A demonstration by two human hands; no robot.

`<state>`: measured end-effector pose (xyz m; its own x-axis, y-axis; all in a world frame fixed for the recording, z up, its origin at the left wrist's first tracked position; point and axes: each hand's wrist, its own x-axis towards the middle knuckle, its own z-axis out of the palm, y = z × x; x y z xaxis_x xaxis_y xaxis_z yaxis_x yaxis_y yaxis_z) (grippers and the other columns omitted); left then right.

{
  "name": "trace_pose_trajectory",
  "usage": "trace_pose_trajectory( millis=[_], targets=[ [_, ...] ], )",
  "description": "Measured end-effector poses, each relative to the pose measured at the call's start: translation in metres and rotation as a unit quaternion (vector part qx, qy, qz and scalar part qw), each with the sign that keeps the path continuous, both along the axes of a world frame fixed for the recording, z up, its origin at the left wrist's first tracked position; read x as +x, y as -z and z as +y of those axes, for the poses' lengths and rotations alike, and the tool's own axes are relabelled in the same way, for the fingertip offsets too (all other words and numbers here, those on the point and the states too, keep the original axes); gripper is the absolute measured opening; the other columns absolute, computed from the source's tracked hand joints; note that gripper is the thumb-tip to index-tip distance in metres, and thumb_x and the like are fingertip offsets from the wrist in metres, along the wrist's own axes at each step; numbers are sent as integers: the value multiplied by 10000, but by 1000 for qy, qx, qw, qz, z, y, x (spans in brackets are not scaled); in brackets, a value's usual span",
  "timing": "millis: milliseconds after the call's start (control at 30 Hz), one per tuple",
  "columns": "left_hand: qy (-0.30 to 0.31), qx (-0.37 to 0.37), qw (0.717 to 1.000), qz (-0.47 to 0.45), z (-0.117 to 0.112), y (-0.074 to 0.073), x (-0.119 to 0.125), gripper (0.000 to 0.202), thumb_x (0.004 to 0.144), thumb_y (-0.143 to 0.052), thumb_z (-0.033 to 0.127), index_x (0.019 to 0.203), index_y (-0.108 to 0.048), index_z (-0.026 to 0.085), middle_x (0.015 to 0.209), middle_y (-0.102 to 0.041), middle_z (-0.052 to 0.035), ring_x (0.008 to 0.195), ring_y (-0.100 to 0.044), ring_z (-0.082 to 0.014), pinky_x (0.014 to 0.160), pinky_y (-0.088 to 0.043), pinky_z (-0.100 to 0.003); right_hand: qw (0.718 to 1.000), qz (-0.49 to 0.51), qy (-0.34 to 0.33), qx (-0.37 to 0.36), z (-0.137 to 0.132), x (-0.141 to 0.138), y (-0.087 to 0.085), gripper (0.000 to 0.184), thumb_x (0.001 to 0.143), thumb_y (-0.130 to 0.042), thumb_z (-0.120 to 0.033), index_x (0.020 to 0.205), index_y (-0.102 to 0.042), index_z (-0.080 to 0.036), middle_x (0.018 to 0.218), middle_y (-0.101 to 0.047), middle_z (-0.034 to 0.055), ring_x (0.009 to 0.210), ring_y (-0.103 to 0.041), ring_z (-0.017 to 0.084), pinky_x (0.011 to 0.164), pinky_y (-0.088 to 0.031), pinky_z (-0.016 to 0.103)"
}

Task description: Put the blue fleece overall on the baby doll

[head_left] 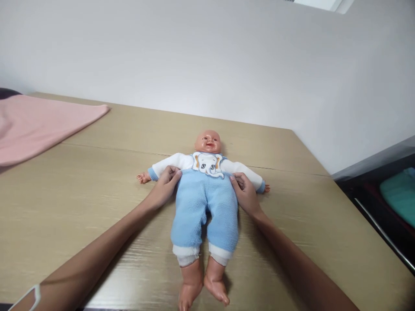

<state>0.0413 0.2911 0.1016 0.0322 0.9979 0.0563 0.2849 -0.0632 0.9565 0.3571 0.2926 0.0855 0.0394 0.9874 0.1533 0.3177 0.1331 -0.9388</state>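
Observation:
A baby doll (208, 143) lies on its back on the wooden table, head away from me and bare feet toward me. It wears a white top with blue cuffs and light blue fleece pants (204, 203) with white ankle bands. An elephant face patch (208, 164) covers the chest. My left hand (169, 179) pinches the waist edge of the pants on the left side. On the opposite side my right hand (244, 188) pinches the same waist edge, thumb on top. The doll's arms stretch out sideways beyond both hands.
The wooden table (97, 207) has a seam running across it behind the doll. A pink cloth (42, 123) lies at the far left, with something dark behind it. The wall (194, 60) rises beyond the table. Off the right edge is a dark surface with a teal item (400, 194).

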Motion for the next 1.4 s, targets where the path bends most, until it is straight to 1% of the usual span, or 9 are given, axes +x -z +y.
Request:
trace_pose_trajectory(
  millis=[133, 267, 367, 467, 567, 667, 800, 1033, 1400],
  targets=[
    [-15, 110, 978, 175, 1, 6, 2, 198, 1112, -468, 437, 1109, -519, 245, 1114, -701, -103, 1074, -632, -315, 1033, -519, -501, 996, -53, 55, 41, -4, -2, 1, 343, 1055, -631, -575, 1162, -624, -249, 1137, -774, 131, 1065, -751, 302, 1032, -634, 514],
    [-34, 138, 951, 276, -18, -7, -3, 278, 1134, -428, 432, 1164, -592, 209, 1229, -731, -187, 1214, -629, -408, 1137, -490, -642, 981, -137, 81, 110, -35, -2, -13, 294, 1093, -570, -449, 1299, -610, -244, 1377, -712, 193, 1316, -699, 344, 1164, -600, 612],
    [-29, 109, 968, 225, -66, -23, -2, 370, 1144, -482, 530, 1277, -615, 211, 1327, -722, -173, 1310, -653, -402, 1171, -510, -653, 977, -172, 35, 117, -97, -8, -29, 415, 1109, -608, -417, 1501, -560, -291, 1552, -638, 173, 1484, -620, 362, 1269, -534, 667],
    [-4, 80, 982, 173, -136, -25, 7, 495, 1124, -584, 550, 1562, -513, 329, 1607, -615, -132, 1522, -575, -374, 1239, -522, -640, 972, -213, -27, 93, -171, -19, -37, 697, 1074, -668, -401, 1721, -413, -356, 1771, -470, 159, 1634, -494, 439, 1293, -506, 741],
    [30, 97, 979, 176, -199, -9, 17, 866, 1022, -756, 497, 1754, -304, 392, 1821, -376, -161, 1671, -433, -432, 1275, -522, -695, 962, -246, -76, 87, -222, -28, -29, 1030, 953, -827, -441, 1814, -272, -333, 1877, -296, 180, 1649, -462, 531, 1130, -657, 731],
    [55, 112, 975, 183, -229, 13, 20, 1196, 870, -934, 471, 1812, -199, 419, 1847, -306, -202, 1667, -419, -509, 1218, -569, -744, 957, -257, -98, 94, -238, -29, -12, 1196, 858, -939, -416, 1829, -246, -333, 1897, -258, 171, 1622, -497, 546, 1064, -713, 675],
    [57, 101, 979, 168, -228, 28, 16, 1108, 876, -928, 371, 1778, -294, 481, 1799, -385, -155, 1631, -496, -461, 1213, -609, -678, 953, -261, -102, 115, -234, -24, -2, 1011, 912, -805, -168, 1795, -354, -365, 1866, -364, 115, 1606, -556, 458, 1160, -681, 589],
    [72, 76, 984, 143, -227, 21, 5, 790, 985, -774, 278, 1667, -476, 544, 1471, -689, -81, 1354, -737, -357, 1080, -715, -548, 959, -235, -68, 145, -235, -19, -5, 791, 939, -705, -106, 1655, -552, -404, 1463, -746, 97, 1312, -797, 346, 1057, -742, 484],
    [22, 124, 966, 228, -234, 33, -9, 841, 909, -867, 356, 1646, -511, 546, 1492, -637, -108, 1378, -690, -414, 1096, -686, -618, 950, -259, -86, 154, -242, -4, 2, 798, 970, -739, -211, 1707, -475, -365, 1612, -637, 137, 1424, -713, 379, 1098, -710, 540]
  ],
)
